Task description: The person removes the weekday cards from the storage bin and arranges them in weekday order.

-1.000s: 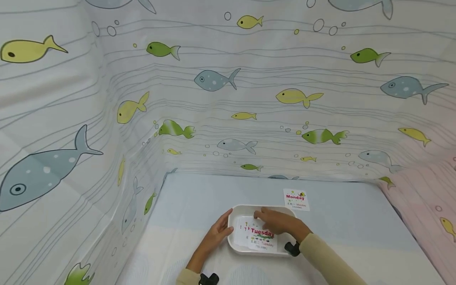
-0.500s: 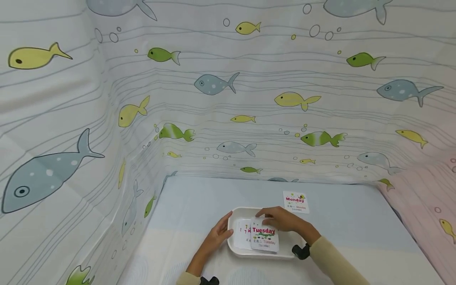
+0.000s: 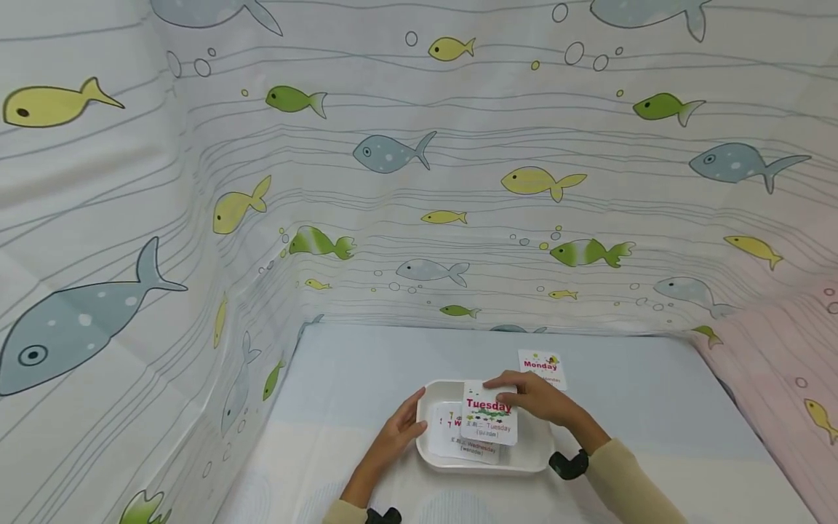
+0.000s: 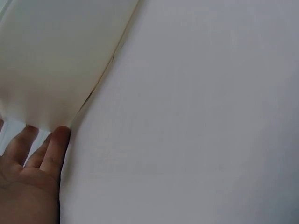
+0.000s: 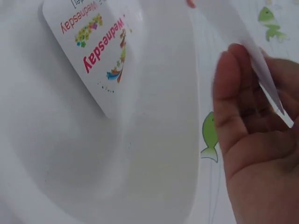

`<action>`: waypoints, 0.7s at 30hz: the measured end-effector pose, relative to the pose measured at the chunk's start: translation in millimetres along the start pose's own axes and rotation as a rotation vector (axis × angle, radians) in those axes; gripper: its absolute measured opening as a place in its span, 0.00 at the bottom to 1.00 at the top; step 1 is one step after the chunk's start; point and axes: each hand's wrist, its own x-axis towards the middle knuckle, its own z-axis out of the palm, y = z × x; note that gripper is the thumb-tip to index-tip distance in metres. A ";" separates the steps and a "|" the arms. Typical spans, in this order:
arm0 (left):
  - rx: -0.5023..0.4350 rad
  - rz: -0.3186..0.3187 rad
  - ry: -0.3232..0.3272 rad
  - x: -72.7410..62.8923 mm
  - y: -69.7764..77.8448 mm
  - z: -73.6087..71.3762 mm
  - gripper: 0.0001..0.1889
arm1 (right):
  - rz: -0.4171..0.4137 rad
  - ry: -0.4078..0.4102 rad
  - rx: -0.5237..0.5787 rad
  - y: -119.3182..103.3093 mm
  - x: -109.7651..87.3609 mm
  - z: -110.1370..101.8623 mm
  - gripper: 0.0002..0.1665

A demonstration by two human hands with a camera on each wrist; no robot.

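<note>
My right hand pinches a white flashcard printed "Tuesday" by its upper right, above the white tray. In the right wrist view, that card shows almost edge-on between thumb and fingers. Below it in the tray lie overlapping cards; the top one is a "Wednesday" card, partly covered in the head view. My left hand holds the tray's left end, thumb and fingers at the rim. The left wrist view shows its fingertips against the tray's outer side.
A "Monday" card lies on the table behind the tray's right end, its lower part covered by my right hand. Fish-printed cloth walls stand behind and on both sides of the pale table.
My right hand has lifted the Tuesday card up from the pile and slightly away from me, uncovering part of the Wednesday card. My left hand stays at the tray's left end.
</note>
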 end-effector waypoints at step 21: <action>-0.024 -0.057 -0.013 1.2 1.8 -2.7 0.34 | 0.121 0.340 0.453 7.1 -18.0 -12.2 0.34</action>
